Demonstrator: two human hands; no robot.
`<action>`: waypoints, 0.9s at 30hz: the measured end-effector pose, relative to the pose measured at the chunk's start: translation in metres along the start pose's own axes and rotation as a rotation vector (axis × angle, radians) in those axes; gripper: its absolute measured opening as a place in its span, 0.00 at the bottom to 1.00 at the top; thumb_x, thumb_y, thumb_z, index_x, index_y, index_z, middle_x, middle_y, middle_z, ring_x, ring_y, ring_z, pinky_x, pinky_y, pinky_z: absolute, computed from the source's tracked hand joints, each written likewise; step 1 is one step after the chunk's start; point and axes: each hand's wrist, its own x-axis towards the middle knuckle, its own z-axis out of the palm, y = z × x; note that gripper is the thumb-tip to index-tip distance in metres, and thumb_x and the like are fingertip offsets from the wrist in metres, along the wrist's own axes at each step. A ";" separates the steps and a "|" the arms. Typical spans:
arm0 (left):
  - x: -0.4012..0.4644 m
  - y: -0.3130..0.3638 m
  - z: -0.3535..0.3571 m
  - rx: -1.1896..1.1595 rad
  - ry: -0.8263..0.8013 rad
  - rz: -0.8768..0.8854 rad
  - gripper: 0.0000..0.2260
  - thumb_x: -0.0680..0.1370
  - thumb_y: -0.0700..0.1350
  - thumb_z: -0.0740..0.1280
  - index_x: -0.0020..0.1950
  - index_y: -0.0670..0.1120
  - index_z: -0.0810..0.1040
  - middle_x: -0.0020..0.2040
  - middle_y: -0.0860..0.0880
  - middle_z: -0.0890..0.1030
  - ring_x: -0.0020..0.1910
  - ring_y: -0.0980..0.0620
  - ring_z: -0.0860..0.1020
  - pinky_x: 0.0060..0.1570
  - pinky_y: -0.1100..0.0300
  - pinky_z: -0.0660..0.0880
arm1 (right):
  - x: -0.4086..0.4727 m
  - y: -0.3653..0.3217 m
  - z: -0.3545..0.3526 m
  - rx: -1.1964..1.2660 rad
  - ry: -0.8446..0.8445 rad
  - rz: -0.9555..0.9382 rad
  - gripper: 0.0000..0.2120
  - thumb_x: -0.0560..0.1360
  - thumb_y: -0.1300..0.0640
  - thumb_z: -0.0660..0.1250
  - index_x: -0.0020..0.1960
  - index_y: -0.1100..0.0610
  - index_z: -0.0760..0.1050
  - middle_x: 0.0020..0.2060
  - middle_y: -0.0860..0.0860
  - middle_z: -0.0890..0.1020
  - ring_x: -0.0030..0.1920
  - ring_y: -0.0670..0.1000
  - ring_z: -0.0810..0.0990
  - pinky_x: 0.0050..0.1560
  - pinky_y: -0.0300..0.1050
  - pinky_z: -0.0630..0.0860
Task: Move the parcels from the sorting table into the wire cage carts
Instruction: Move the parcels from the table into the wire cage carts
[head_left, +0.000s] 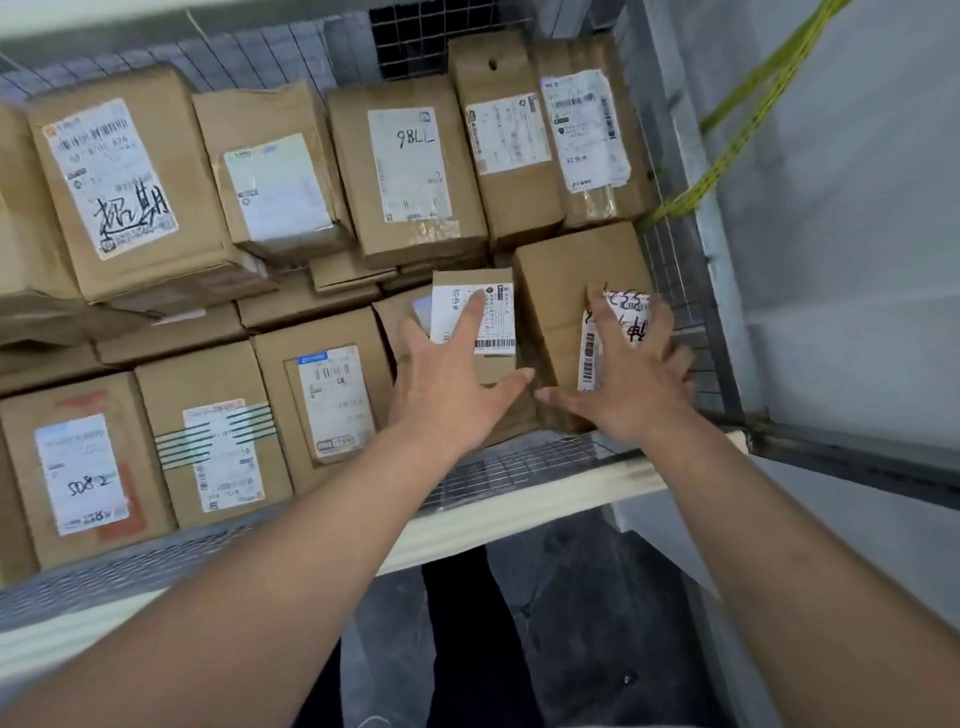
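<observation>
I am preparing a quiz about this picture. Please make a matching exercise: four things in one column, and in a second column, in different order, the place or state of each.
Things:
1. box marked 98LL
2. left hand
3. right hand
4. yellow-green strap

Places or states:
A. outside the wire cage cart, at its right wall
B. fingers spread on the tall box at the right wall
C. back row, near the middle
D. fingers spread on the small box with a barcode label

Pairs: 1-C, 2-D, 3-B, 4-A
</observation>
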 end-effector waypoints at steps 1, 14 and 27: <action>0.001 -0.002 0.004 -0.014 -0.008 0.014 0.39 0.75 0.67 0.70 0.79 0.71 0.50 0.71 0.47 0.56 0.62 0.39 0.74 0.62 0.47 0.77 | 0.002 0.002 0.001 -0.006 -0.003 -0.004 0.60 0.64 0.28 0.77 0.76 0.26 0.34 0.79 0.49 0.32 0.77 0.72 0.48 0.74 0.75 0.58; 0.009 -0.013 0.021 0.097 -0.106 0.274 0.33 0.82 0.47 0.69 0.82 0.61 0.56 0.71 0.49 0.56 0.53 0.46 0.77 0.62 0.49 0.77 | 0.008 0.000 0.008 -0.014 0.219 0.008 0.41 0.79 0.34 0.64 0.83 0.43 0.46 0.81 0.59 0.47 0.78 0.68 0.56 0.66 0.66 0.72; 0.020 -0.017 0.018 0.378 0.044 0.538 0.29 0.83 0.45 0.66 0.83 0.48 0.59 0.83 0.42 0.45 0.83 0.39 0.47 0.74 0.43 0.68 | 0.010 -0.011 0.020 -0.032 0.287 -0.056 0.29 0.85 0.45 0.59 0.82 0.43 0.51 0.83 0.58 0.50 0.81 0.70 0.49 0.71 0.71 0.68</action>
